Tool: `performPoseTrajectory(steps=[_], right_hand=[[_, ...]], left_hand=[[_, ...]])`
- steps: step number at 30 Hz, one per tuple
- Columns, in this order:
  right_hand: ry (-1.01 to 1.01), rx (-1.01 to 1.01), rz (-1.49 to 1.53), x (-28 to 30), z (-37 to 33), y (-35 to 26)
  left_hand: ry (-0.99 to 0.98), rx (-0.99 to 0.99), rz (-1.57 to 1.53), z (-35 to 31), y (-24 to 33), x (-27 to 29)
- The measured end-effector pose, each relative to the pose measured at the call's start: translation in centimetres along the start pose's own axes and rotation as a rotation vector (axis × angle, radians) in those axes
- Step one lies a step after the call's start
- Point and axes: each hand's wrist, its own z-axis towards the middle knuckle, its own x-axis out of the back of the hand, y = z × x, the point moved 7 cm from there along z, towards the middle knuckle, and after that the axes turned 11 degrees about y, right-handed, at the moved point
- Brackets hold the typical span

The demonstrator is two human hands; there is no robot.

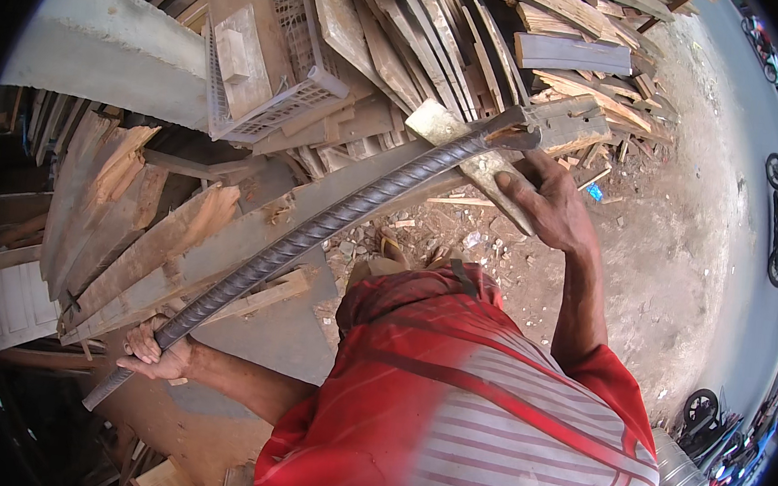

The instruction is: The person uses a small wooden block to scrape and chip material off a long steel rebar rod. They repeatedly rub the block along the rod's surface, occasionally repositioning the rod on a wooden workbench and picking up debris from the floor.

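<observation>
Two hands | left hand [154, 352] grips rebar [317, 230] | right hand [547, 205] seemingly clasps plank [469, 153]

The sandy ground [682, 230] carries a big pile of wood planks [405, 43] beyond both hands, and small wood chips [427, 228] under the right hand [543, 200].

One ribbed steel bar [317, 230], two hands [154, 351] [545, 205]

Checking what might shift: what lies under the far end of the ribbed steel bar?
The ribbed steel bar crosses a pale wooden plank that the right hand grips, above piled scrap boards. What the bar's tip bears on is hidden.
</observation>
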Motion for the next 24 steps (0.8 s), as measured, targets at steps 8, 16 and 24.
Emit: performPoseTrajectory(steps=[8, 16, 24], right_hand=[[0.061, -0.021, 0.143, -0.5, -0.4, 0.8], [0.009, -0.036, 0.157, -0.7, -0.2, 0.9], [-0.088, 0.047, -0.107, 0.2, 1.1, -2.4]], left_hand=[[0.142, 0.075, -0.028, 1.3, -1.1, 5.2], [0.419, -0.005, 0.017, -2.7, -1.4, 14.2], [0.687, 0.083, -0.107, -13.7, -3.6, 22.0]])
